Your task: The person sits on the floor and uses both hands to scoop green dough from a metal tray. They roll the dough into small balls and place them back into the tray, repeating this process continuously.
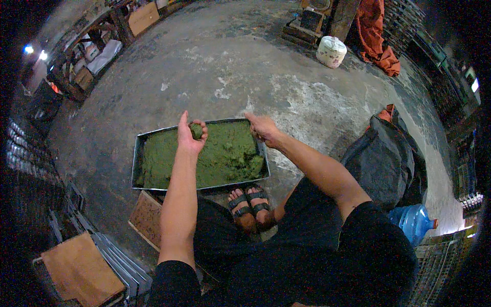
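My left hand [191, 136] is raised over the left part of a metal tray [134, 162], its fingers curled around a rounded green lump [196, 131]. Moist, crumbly green paste [204, 153] fills the tray; its surface is fairly smooth at the left and broken up toward the lower right. Over the tray's far right corner is my right hand [263, 128], thumb stretched out and the other fingers curled in. What those fingers hold, if anything, is hidden, and I cannot tell whether they touch the rim.
My sandalled feet [248, 204] are just below the tray. A wooden board [145, 217] lies near its lower left corner, with a brown-topped stool [82, 268] beyond. To the right are a black sack [383, 158] and a blue water jug [413, 223]. A white round container [331, 51] stands farther off.
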Demonstrator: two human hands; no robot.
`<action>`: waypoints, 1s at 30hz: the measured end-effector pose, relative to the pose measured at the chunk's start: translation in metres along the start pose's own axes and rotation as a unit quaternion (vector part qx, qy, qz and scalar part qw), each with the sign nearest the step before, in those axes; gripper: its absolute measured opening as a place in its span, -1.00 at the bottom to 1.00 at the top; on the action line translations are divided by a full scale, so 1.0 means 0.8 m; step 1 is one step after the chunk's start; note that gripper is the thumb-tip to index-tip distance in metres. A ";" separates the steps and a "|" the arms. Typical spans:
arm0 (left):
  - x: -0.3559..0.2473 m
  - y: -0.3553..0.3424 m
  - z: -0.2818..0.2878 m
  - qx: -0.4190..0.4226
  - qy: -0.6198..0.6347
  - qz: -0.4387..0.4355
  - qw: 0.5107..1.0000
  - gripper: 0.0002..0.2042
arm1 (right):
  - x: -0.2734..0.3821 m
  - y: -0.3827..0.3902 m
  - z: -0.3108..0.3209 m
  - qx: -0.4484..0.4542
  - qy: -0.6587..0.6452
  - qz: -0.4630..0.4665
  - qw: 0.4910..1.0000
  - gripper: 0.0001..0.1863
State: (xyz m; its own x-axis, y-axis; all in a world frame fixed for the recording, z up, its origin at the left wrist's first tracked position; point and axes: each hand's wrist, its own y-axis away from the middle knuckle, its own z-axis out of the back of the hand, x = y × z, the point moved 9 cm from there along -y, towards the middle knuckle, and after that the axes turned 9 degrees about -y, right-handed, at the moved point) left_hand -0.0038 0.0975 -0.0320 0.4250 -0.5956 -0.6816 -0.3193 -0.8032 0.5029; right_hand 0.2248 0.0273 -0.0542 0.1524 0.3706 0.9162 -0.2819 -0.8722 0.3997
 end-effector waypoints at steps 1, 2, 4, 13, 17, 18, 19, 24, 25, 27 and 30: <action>0.001 -0.003 0.000 0.000 -0.008 -0.001 1.000 -0.65 | 0.003 0.001 -0.001 -0.010 0.019 0.004 1.000 -0.52; 0.003 -0.008 -0.002 0.000 -0.016 -0.002 1.000 -0.66 | 0.003 0.004 -0.005 0.002 -0.009 -0.002 1.000 -0.54; 0.006 -0.019 0.003 0.014 -0.031 -0.002 0.999 -0.68 | 0.009 0.012 -0.009 0.023 -0.066 -0.011 0.998 -0.58; 0.004 0.008 -0.003 -0.021 0.041 0.024 0.999 -0.64 | -0.010 0.015 -0.004 0.046 -0.183 -0.090 0.978 -0.58; -0.007 0.000 0.016 -0.015 -0.030 0.016 0.999 -0.60 | -0.019 0.008 -0.014 0.065 -0.054 -0.081 0.993 -0.47; -0.012 -0.007 0.030 -0.015 -0.050 0.007 0.999 -0.60 | -0.005 0.008 -0.024 0.078 0.040 -0.005 0.996 -0.46; -0.015 -0.009 0.027 -0.027 -0.061 -0.009 0.998 -0.59 | 0.009 0.008 -0.018 0.080 0.130 0.071 0.986 -0.46; -0.002 -0.015 0.034 -0.059 -0.057 0.003 0.997 -0.61 | -0.033 -0.007 -0.037 0.184 0.366 0.083 0.908 -0.52; 0.007 -0.017 0.038 -0.063 -0.052 0.023 0.996 -0.64 | -0.043 -0.009 -0.042 0.204 0.364 0.080 0.905 -0.60; 0.020 -0.020 0.020 -0.053 -0.046 0.067 0.995 -0.68 | -0.075 -0.039 -0.025 0.178 0.261 0.049 0.947 -0.74; 0.008 -0.031 0.063 -0.084 -0.070 0.018 0.994 -0.73 | -0.036 -0.020 -0.059 0.189 0.110 0.116 0.969 -0.73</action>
State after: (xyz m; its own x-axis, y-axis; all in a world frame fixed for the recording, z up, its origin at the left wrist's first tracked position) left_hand -0.0359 0.1140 -0.0756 0.2908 -0.6269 -0.7228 -0.1816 -0.7779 0.6016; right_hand 0.1807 0.0458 -0.0855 -0.0914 0.1735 0.9806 0.0889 -0.9794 0.1816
